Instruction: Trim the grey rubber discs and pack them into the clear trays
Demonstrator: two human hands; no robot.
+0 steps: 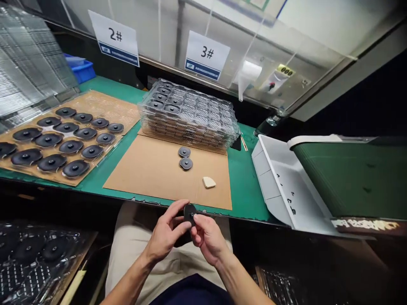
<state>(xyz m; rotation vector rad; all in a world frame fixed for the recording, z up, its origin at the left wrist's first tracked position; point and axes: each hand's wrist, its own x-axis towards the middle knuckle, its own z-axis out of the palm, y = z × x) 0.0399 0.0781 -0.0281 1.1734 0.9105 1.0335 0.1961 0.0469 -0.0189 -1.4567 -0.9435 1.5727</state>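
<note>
Just in front of the table edge, above the lap, both hands hold a black round disc [190, 210] with a small raised centre. My left hand [165, 233] grips its left side between thumb and fingers. The fingertips of my right hand [208, 238] are closed at the disc's centre and lower right. Beyond them, on a brown cardboard sheet [143, 173], lie two similar black discs, an upper one [184, 151] and a lower one [186, 163]. A cream-coloured wedge-shaped pad [209, 182] rests nearer the front right of the cardboard.
Stacked clear trays [190, 114] with some discs stand at the back. On the left, a tray of black discs [47, 139] lies before a tall tray stack [32, 63]. A grey bin [273, 182] and a green conveyor belt [346, 178] are on the right.
</note>
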